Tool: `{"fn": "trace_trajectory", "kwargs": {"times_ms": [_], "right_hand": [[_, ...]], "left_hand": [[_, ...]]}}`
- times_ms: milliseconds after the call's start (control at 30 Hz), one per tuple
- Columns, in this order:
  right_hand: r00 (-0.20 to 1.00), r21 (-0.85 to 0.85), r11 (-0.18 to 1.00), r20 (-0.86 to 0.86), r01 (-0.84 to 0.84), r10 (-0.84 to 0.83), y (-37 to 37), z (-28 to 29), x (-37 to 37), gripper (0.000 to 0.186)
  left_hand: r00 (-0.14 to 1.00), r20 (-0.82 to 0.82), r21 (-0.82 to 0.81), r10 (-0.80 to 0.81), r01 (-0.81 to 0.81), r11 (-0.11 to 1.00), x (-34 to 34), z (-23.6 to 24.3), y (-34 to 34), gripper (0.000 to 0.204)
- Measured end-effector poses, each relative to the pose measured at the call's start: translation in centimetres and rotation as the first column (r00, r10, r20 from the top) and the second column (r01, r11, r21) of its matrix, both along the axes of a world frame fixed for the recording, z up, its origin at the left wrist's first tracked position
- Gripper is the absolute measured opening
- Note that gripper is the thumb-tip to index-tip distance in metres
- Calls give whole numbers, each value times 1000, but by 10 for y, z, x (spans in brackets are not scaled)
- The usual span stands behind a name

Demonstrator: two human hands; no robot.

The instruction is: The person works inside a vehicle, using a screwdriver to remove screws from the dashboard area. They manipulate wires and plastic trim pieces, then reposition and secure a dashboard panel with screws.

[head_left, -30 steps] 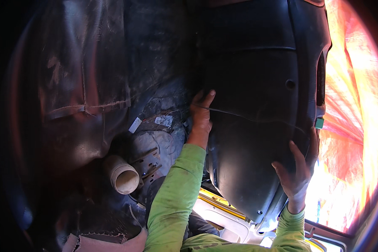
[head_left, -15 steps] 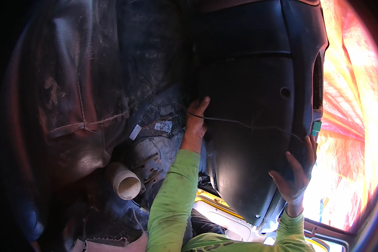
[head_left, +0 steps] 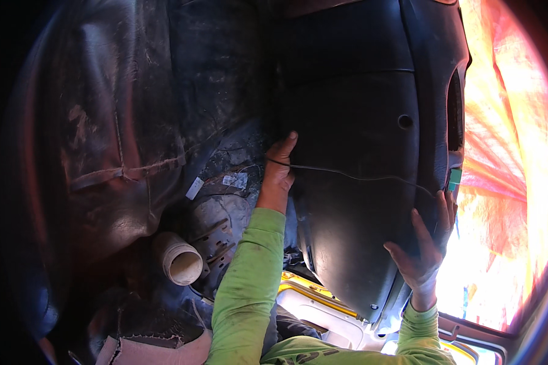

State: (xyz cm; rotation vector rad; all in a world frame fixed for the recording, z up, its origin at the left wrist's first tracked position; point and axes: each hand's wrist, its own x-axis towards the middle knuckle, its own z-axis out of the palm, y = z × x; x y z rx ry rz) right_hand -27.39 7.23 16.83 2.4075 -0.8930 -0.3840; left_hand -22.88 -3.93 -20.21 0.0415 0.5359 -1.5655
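Note:
My left hand (head_left: 279,164) grips the left edge of a large black dashboard panel (head_left: 353,121), thumb up, with a thin dark wire (head_left: 362,179) running from it across the panel's face. My right hand (head_left: 425,243) lies on the panel's right edge with its fingers spread, the fingertips just below a small green block (head_left: 454,179). The panel has a round hole and a long slot in its right side.
Dark, creased sheeting (head_left: 115,109) covers the left. Below it are an off-white cylindrical container (head_left: 186,266), a metal bracket (head_left: 216,243) and torn pale padding (head_left: 170,353). A yellow-edged door frame (head_left: 310,292) is at the bottom, orange plastic sheeting (head_left: 502,152) at right.
The panel, green block and both my hands have shifted a little to the left in the view. My hands keep their places on the panel.

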Motion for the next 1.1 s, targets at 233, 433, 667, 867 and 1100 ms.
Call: {"fn": "trace_trajectory", "kwargs": {"times_ms": [233, 433, 667, 867, 1100], "right_hand": [[998, -10, 1000, 51, 27, -27, 2, -8, -3, 63], [991, -27, 992, 49, 123, -122, 6, -10, -4, 62], [991, -53, 990, 6, 133, -133, 7, -9, -2, 61], [993, -16, 993, 14, 121, -121, 4, -6, -4, 66], [998, 134, 989, 14, 53, -56, 3, -2, -4, 80]], "left_hand": [[999, 22, 81, 42, -44, 996, -1, 16, 2, 58], [860, 507, 212, 49, -180, 961, -10, 38, 9, 90], [440, 892, 42, 99, -300, 953, -17, 58, 21, 109], [507, 845, -32, 170, -269, 963, -18, 44, 18, 109], [928, 320, 348, -191, 73, 935, -25, 21, 17, 78]]}}
